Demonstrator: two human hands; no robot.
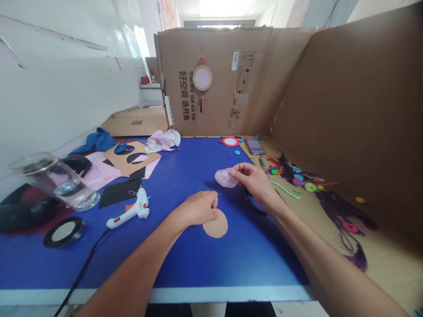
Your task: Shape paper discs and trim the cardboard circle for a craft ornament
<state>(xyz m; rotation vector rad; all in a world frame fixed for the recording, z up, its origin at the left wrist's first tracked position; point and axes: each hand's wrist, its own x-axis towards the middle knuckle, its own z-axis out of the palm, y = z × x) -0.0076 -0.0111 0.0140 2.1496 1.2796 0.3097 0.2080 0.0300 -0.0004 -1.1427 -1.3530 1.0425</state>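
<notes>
My right hand (253, 178) pinches the edge of a pale lilac, wrinkled round piece (225, 177), thumb against fingers, just above the blue table. Whether the piece is paper or cloth I cannot tell. My left hand (202, 208) is closed, its fingers curled, over the upper edge of a tan cardboard disc (216, 225). The disc lies at or near the table surface, and the fingers hide part of its rim. Dark scissors-like handles (254, 203) show partly beneath my right wrist.
A white glue gun (132, 209) with a black cord lies left, near a glass of water (71, 189) and a roll of tape (65, 232). Cardboard with round holes (130, 157) sits behind. Purple tassels (346, 211) and colored bits lie right. A finished round ornament (202, 78) hangs on the cardboard wall.
</notes>
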